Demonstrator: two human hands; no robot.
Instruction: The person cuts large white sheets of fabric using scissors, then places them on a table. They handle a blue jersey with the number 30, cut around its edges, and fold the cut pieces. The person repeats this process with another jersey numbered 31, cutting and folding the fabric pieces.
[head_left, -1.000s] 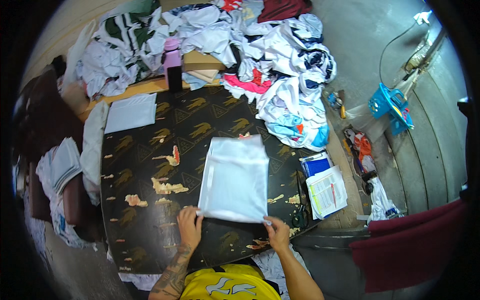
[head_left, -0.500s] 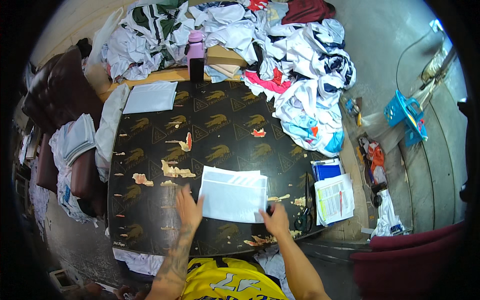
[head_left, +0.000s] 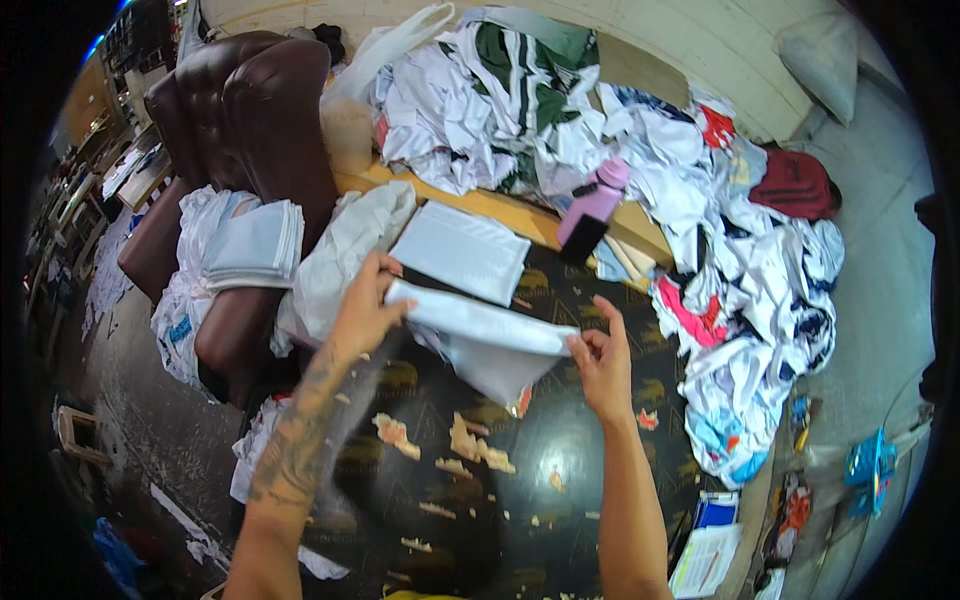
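A folded white garment [head_left: 485, 322] hangs between my two hands above the dark table, its lower part drooping toward me. My left hand [head_left: 368, 305] pinches its left end, and my right hand [head_left: 600, 360] grips the right end between thumb and fingers. Just beyond it, another folded white garment [head_left: 462, 250] lies flat at the table's far left part. The underside of the held piece is partly smeared by motion.
A pink bottle [head_left: 597, 200] with a black phone-like slab [head_left: 583, 238] stands at the back. Heaped clothes [head_left: 760, 340] line the far and right sides. Folded pieces [head_left: 255, 245] rest on a brown armchair [head_left: 235, 110]. Papers [head_left: 708, 560] lie at lower right.
The folded garment has been lifted off the table and carried forward and left, toward the other folded piece. Both hands now grip its ends. The view has turned left.
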